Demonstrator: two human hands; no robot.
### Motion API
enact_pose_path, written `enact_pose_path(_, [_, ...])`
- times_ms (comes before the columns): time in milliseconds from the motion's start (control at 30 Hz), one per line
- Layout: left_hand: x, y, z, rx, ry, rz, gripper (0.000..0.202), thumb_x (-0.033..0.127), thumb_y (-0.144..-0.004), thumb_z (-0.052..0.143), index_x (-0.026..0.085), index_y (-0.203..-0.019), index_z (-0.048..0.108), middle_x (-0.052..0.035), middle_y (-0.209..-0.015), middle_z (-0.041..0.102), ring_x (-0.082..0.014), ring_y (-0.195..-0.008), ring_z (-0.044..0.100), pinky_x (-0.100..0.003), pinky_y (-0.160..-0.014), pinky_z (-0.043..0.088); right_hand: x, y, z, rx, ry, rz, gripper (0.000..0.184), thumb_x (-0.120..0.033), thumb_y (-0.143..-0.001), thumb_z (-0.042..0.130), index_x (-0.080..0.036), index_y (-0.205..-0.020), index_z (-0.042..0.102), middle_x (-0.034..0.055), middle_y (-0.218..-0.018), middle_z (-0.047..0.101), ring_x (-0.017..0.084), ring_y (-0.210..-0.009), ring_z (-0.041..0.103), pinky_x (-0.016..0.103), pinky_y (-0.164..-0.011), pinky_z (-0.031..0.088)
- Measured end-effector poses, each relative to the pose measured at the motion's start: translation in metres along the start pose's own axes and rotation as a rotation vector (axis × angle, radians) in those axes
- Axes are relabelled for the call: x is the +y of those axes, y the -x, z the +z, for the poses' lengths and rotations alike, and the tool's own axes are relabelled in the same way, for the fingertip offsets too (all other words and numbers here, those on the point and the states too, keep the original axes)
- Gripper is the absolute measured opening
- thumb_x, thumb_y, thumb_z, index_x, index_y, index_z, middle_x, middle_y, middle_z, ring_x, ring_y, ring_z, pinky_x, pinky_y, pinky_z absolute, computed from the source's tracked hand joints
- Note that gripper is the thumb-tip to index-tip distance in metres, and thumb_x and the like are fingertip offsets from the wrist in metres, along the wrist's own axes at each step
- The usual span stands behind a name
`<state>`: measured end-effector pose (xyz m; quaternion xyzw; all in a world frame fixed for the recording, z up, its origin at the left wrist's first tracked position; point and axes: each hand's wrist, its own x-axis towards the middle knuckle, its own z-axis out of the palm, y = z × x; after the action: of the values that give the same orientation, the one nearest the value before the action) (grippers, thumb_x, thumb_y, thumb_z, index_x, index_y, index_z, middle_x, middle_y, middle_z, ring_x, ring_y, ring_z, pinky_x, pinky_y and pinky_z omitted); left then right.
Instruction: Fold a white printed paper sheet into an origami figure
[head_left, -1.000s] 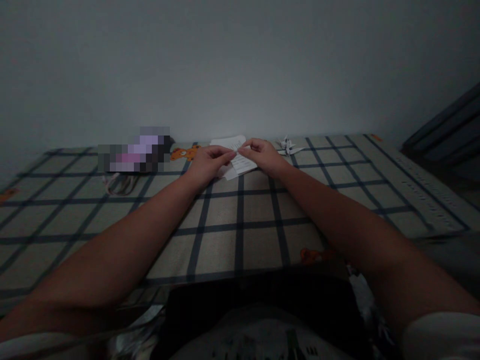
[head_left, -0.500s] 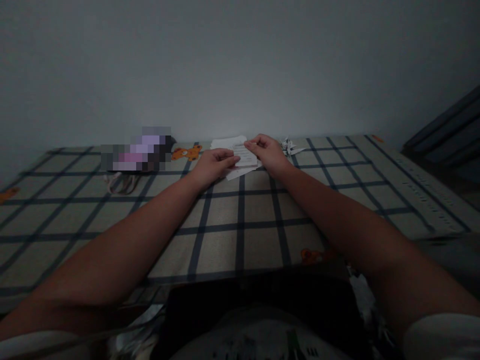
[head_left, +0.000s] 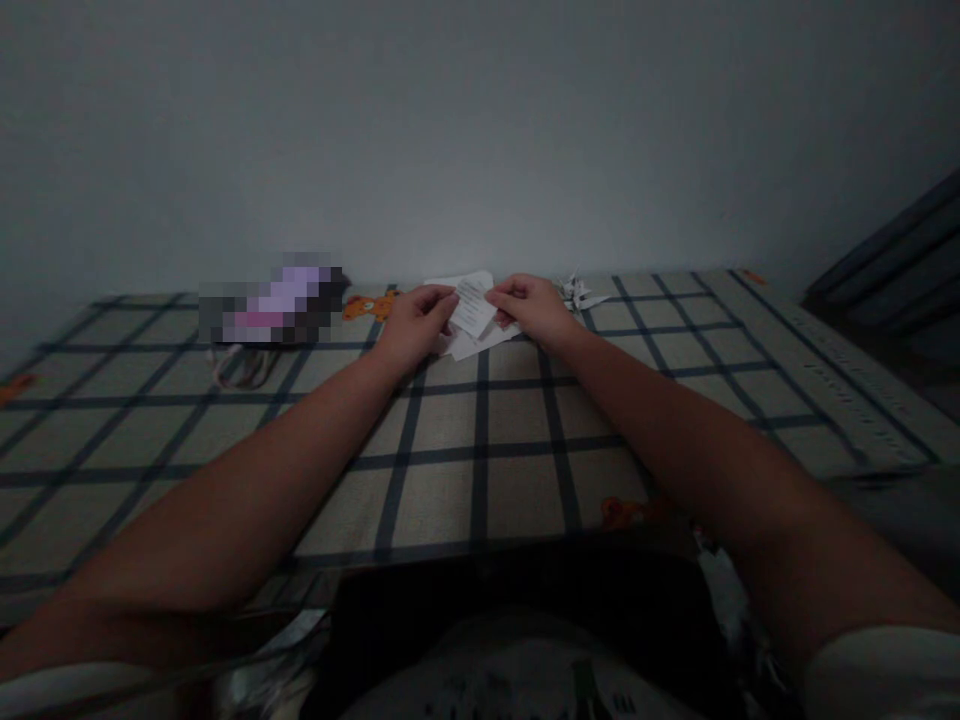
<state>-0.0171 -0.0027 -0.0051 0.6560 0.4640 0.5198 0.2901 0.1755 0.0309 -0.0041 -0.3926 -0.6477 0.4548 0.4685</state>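
Both my arms reach far forward over a checked cloth (head_left: pixel 480 440). My left hand (head_left: pixel 411 325) and my right hand (head_left: pixel 529 305) each pinch an edge of a small white printed paper (head_left: pixel 472 302), held tilted just above a small stack of white papers (head_left: pixel 480 340) lying on the cloth. Both hands' fingers are closed on the paper's edges. A folded white paper crane (head_left: pixel 576 292) sits just right of my right hand.
A blurred purple and dark object (head_left: pixel 270 302) lies to the left near the wall, with a pale strap (head_left: pixel 240 366) below it. Orange bear prints (head_left: pixel 369 303) mark the cloth. A grey wall stands close behind. Dark furniture (head_left: pixel 892 270) is at the right.
The paper has been lifted and turned from lying flatter between my hands to a tilted position. My left hand moved up to the paper's left edge.
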Motion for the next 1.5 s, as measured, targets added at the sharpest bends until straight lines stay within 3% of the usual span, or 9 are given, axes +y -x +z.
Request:
enact_pose_path(267, [0.001, -0.002, 0.003, -0.014, 0.142, -0.053, 0.018, 0.03, -0.083, 0.063, 0.015, -0.089, 0.07, 0.0013, -0.06, 0.059, -0.0076, -0.047, 0.046, -0.019, -0.045, 0.037, -0.007, 0.002, 0.002, 0.027, 0.017, 0.0, 0.011, -0.018, -0.086, 0.066, -0.016, -0.077, 0.061, -0.0035, -0.06, 0.059, 0.005, -0.048, 0.052, 0.017, -0.045, 0.043])
enact_pose_path(433, [-0.003, -0.002, 0.0, -0.023, 0.258, -0.098, 0.021, 0.033, -0.078, 0.068, 0.015, -0.088, 0.071, 0.0019, -0.061, 0.06, -0.0076, -0.048, 0.048, -0.019, -0.047, 0.038, -0.002, 0.002, 0.001, -0.038, -0.091, -0.007, 0.009, -0.019, -0.087, 0.065, -0.016, -0.081, 0.059, -0.0032, -0.066, 0.062, 0.005, -0.051, 0.055, 0.017, -0.049, 0.046])
enact_pose_path(533, [-0.004, -0.002, -0.001, -0.024, 0.278, -0.129, 0.02, 0.035, -0.077, 0.069, 0.015, -0.082, 0.069, 0.0016, -0.06, 0.059, -0.0081, -0.048, 0.049, -0.02, -0.046, 0.038, 0.001, 0.002, 0.001, -0.06, -0.119, -0.025, 0.006, -0.021, -0.087, 0.065, -0.017, -0.088, 0.06, -0.0041, -0.065, 0.06, 0.005, -0.051, 0.055, 0.017, -0.05, 0.046])
enact_pose_path(633, [-0.005, -0.003, -0.001, 0.004, 0.33, -0.159, 0.019, 0.034, -0.076, 0.068, 0.015, -0.076, 0.068, 0.0022, -0.056, 0.056, -0.008, -0.045, 0.047, -0.02, -0.044, 0.036, 0.0, 0.004, 0.001, -0.092, -0.07, -0.085, 0.015, -0.024, -0.088, 0.063, -0.018, -0.101, 0.061, -0.0043, -0.064, 0.059, 0.007, -0.054, 0.055, 0.019, -0.053, 0.047])
enact_pose_path(833, [-0.01, -0.007, -0.003, 0.092, 0.309, -0.185, 0.023, 0.034, -0.077, 0.065, 0.017, -0.062, 0.062, 0.0025, -0.049, 0.051, -0.0079, -0.04, 0.042, -0.02, -0.039, 0.03, 0.002, 0.004, 0.001, -0.217, 0.006, -0.229, 0.047, -0.019, -0.081, 0.062, -0.02, -0.128, 0.057, 0.0073, -0.118, 0.064, 0.014, -0.087, 0.066, 0.029, -0.075, 0.057])
enact_pose_path(933, [-0.013, -0.008, -0.003, 0.106, 0.307, -0.224, 0.022, 0.035, -0.075, 0.065, 0.017, -0.063, 0.061, 0.0029, -0.049, 0.051, -0.0088, -0.039, 0.044, -0.021, -0.038, 0.032, 0.003, 0.005, 0.002, -0.259, 0.073, -0.287, 0.049, -0.02, -0.079, 0.063, -0.017, -0.128, 0.059, 0.0102, -0.129, 0.062, 0.016, -0.093, 0.065, 0.033, -0.083, 0.057])
enact_pose_path(1100, [-0.014, -0.008, -0.003, 0.122, 0.306, -0.254, 0.021, 0.035, -0.073, 0.066, 0.018, -0.062, 0.059, 0.0031, -0.047, 0.049, -0.0098, -0.037, 0.043, -0.023, -0.036, 0.031, -0.001, 0.008, 0.001, -0.221, 0.191, -0.292, 0.049, -0.023, -0.079, 0.067, -0.013, -0.126, 0.064, 0.0111, -0.118, 0.068, 0.015, -0.086, 0.065, 0.035, -0.085, 0.056])
enact_pose_path(1267, [-0.01, -0.005, -0.003, 0.118, 0.267, -0.264, 0.022, 0.035, -0.073, 0.065, 0.017, -0.06, 0.059, 0.0037, -0.046, 0.047, -0.0088, -0.036, 0.041, -0.022, -0.035, 0.03, 0.0, 0.006, -0.003, -0.186, 0.295, -0.316, 0.043, -0.036, -0.083, 0.068, -0.013, -0.119, 0.07, 0.0103, -0.107, 0.072, 0.016, -0.088, 0.065, 0.034, -0.084, 0.054])
enact_pose_path(1500, [-0.006, -0.002, -0.003, 0.067, 0.228, -0.25, 0.031, 0.042, -0.078, 0.066, 0.018, -0.06, 0.055, 0.0042, -0.045, 0.045, -0.0087, -0.036, 0.042, -0.022, -0.036, 0.03, -0.006, 0.01, -0.002, -0.094, 0.267, -0.259, 0.035, -0.047, -0.088, 0.061, -0.015, -0.091, 0.073, 0.0044, -0.079, 0.071, 0.012, -0.067, 0.061, 0.025, -0.064, 0.049])
